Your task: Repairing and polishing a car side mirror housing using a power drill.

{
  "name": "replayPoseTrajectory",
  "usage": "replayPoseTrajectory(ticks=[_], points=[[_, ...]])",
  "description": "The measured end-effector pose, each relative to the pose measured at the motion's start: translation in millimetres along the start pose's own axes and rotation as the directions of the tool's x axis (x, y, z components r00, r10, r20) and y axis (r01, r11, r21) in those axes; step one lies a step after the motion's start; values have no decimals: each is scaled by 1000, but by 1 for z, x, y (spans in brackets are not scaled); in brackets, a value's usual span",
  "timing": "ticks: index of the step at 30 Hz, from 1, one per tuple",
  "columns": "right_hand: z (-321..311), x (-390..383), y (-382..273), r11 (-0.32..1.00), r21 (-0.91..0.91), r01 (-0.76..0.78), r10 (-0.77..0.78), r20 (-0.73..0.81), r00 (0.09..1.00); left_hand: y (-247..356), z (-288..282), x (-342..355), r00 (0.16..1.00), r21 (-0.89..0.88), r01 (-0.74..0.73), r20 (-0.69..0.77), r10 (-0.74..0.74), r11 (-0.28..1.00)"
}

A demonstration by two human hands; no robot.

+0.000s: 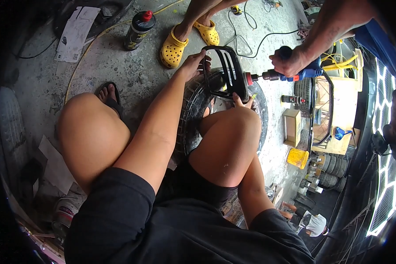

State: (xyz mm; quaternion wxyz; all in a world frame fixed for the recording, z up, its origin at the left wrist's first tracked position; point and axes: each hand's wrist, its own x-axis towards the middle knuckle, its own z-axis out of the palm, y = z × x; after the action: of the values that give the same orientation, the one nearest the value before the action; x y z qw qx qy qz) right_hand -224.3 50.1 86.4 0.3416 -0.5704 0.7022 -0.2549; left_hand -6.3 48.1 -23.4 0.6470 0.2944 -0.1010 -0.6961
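Observation:
A glossy black frame-shaped plastic part with slotted openings is held between my two hands, above a tire lying on the floor. My left hand is closed on its upper left edge. At its lower right corner my right hand grips it, partly hidden behind my knee. From the right, a co-worker's hand holds a blue power drill. Its red round pad is against or very close to the part's right side; contact cannot be made out for certain.
A black bottle with a red cap stands at the upper left, near a co-worker's yellow clogs. Cables cross the floor. To the right are a spray can, a wooden box and a yellow bucket. Another person is farther off.

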Motion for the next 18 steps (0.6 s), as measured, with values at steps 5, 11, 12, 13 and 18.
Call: replayPoseTrajectory(ticks=[5,11,12,13,18], points=[[-2,-2,-1,999,-1,-46,46,5,999,2,5,-1,1000,24,-3,-3,3,1000],[-1,-5,-3,999,-8,-35,35,4,999,3,6,-1,1000,36,-2,-9,3,999],[-2,-3,-2,999,-7,-35,35,2,999,4,7,-1,1000,37,-2,-6,2,999],[-1,-5,-5,997,-71,-30,29,-20,999,4,6,0,1000,39,-10,2,10,999],[-1,-8,-13,994,-104,-36,33,-34,999,3,8,1,1000,40,-21,0,21,999]])
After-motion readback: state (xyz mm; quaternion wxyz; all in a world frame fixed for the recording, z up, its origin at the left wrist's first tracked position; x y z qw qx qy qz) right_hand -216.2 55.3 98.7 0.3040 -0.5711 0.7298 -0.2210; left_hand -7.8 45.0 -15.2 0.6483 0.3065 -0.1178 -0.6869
